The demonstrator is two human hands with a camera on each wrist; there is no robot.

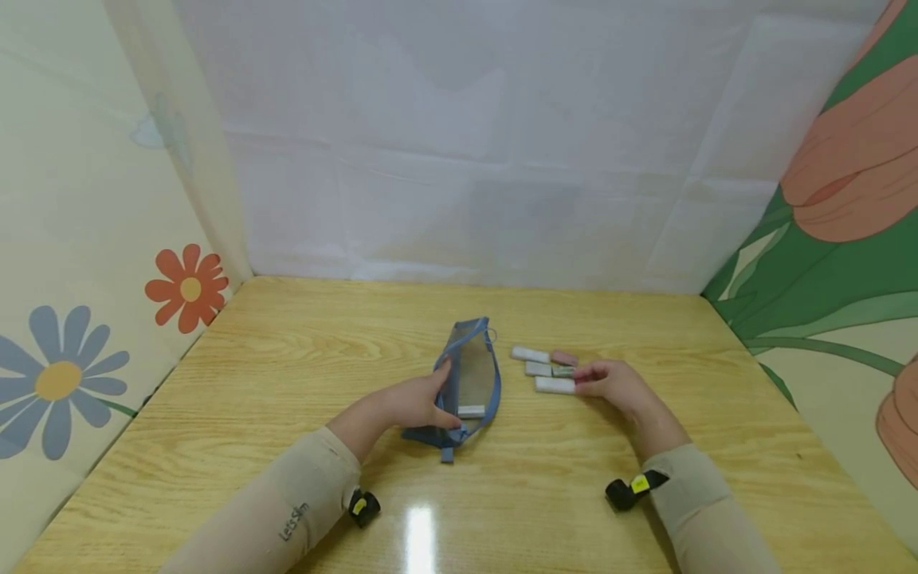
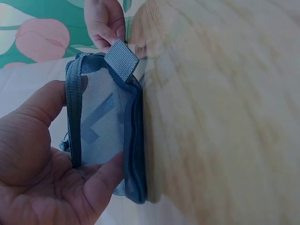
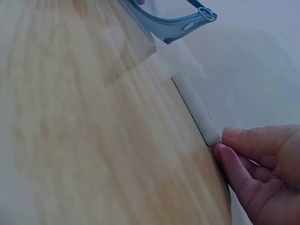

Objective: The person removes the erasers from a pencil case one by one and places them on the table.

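Observation:
A blue zip pouch with mesh sides (image 1: 476, 371) lies on the table with its mouth gaping. My left hand (image 1: 416, 402) grips it from the left; in the left wrist view the thumb (image 2: 44, 101) is at the zip edge and a finger at the lower seam. Inside the pouch is a small white bar (image 1: 471, 411). To its right, my right hand (image 1: 611, 384) pinches the near end of a white bar (image 3: 194, 108) between thumb and finger. Around that bar lie another white bar (image 1: 529, 353), a grey one (image 1: 538, 369), a pink one (image 1: 564, 359) and a green-patterned piece (image 1: 562, 371).
The wooden table (image 1: 308, 335) meets a white cloth backdrop (image 1: 459, 199) at the back. Flower-printed cloths hang at the left (image 1: 86, 199) and right (image 1: 846, 175). A black wrist camera is strapped to each forearm.

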